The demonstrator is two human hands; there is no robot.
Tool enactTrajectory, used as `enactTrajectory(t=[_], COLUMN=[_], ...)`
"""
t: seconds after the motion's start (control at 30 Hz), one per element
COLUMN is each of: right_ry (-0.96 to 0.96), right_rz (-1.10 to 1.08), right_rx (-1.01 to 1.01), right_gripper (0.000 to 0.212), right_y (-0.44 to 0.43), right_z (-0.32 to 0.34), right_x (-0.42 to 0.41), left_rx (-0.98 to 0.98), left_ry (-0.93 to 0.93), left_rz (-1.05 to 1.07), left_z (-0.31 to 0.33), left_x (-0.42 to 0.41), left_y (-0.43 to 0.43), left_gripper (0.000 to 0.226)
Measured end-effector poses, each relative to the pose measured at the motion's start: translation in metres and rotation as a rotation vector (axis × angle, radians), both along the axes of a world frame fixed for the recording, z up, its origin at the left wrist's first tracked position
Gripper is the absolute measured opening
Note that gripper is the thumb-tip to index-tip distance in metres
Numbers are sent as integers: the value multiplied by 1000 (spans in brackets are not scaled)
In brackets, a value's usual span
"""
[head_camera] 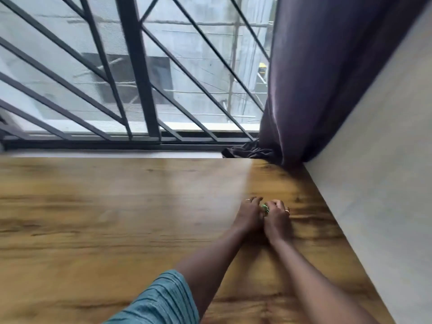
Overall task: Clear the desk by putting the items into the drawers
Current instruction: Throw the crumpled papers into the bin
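Green, small, mostly hidden: a little green item point(265, 208) sits between my two hands on the brown wood-grain desk point(117, 206), toward the desk's right edge and short of the far right corner. It is too small and blurred to name.

The left hand point(249, 215) and right hand point(278, 218) are pressed side by side, low on the desk surface. The left fingers reach forward past the item, and the right fingers are curled just beside it. Both hands touch the green thing or nearly do. I cannot tell which one actually has hold of it, or whether either grip is closed on it.

My read of the step is picking up this last small piece. To do it well:
- get one hand's fingertips under or round it, since it looks light and easy to flick away
- keep the other hand as a stop on the far side
- lift only once the pinch is firm

No drawers are in view, so the carry will need a look down first.

Around it are a dark purple curtain point(315, 90) bunched at the far right corner, a pale wall point(374, 160) along the right edge, and a dark metal window grille point(138, 66) beyond the far edge.
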State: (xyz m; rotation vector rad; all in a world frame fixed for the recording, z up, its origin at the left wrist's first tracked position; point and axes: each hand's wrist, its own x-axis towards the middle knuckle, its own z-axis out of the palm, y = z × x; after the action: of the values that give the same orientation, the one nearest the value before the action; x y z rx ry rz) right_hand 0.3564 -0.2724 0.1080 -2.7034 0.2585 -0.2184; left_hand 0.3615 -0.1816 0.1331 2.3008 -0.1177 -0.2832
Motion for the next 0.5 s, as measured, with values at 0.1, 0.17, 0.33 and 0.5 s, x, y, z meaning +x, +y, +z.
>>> enactTrajectory(t=[0.1,0.17,0.33,0.5], right_ry=[-89,-127,-149,-130], right_rz=[171,296,527,759], right_rx=[133,200,298,290], right_gripper=[29,37,47,38], right_y=[36,65,147,241], right_z=[2,5,10,16], right_x=[7,7,-12,-62], left_rx=[-66,-86,-72,-77], left_ry=[-18,-27,-93,-161], left_rz=[171,271,505,736], left_z=[3,4,10,16], left_x=[-1,-9,-46,-105], left_y=[33,61,138,220], left_gripper=[53,54,49,47])
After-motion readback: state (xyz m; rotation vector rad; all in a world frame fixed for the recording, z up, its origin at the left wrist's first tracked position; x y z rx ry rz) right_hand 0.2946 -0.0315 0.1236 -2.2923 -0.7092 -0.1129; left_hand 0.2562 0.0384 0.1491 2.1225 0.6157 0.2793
